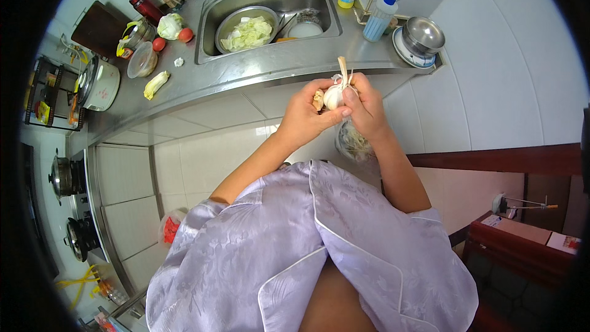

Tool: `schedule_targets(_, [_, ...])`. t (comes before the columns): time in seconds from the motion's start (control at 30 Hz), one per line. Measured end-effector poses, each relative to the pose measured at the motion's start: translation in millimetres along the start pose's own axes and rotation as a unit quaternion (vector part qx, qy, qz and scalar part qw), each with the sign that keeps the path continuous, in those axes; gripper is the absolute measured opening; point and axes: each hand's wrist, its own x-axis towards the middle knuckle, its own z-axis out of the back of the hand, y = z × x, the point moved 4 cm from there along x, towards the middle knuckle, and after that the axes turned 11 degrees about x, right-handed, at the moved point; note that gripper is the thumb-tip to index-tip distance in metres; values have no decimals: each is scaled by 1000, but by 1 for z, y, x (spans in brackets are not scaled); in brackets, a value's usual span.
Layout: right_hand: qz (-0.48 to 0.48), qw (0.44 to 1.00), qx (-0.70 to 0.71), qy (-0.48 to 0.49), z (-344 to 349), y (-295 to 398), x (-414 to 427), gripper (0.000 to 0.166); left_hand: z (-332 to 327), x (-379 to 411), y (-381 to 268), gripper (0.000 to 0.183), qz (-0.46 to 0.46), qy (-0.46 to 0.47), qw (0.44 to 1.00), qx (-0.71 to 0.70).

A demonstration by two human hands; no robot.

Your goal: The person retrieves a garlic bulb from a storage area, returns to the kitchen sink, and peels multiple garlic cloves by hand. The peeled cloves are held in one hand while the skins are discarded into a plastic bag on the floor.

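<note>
Between my two hands is a garlic bulb (333, 97) with its dry stalk pointing up, held just off the counter's front edge. My left hand (308, 111) grips it from the left, thumb across the front, and a loose yellowish clove or piece of garlic (318, 100) sits against those fingers. On the other side my right hand (366, 106) pinches the bulb with its thumb near the base of the stalk. Below the hands, a clear bag (354, 140) with pale scraps in it is partly hidden by my right wrist.
A steel sink (318, 23) holds a metal basin (222, 39) of torn cabbage leaves (251, 33). Left of it are tomatoes (185, 35), a cabbage piece (170, 26) and a plastic tub (142, 61). Steel bowls (424, 37) stand at the right end, beside a blue-capped bottle (380, 17).
</note>
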Motion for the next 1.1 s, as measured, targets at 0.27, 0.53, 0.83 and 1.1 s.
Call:
schedule_targets(0.27, [-10,996,-24,-91,-6,2,-6,21,-4,6,16,34,-3,-10,1000,-18])
schedule_targets(0.53, [-6,989,13,-145,-1,-8,-15,19,-9,10,28,33,-9,3,1000,-11])
schedule_targets(0.83, [-129,966,148,-168,17,-35,-5,29,-10,30,39,36,8,13,994,-105])
schedule_targets(1.1, [-257,931,260,12,31,-17,1,19,-18,36,36,33,102,80,981,-145])
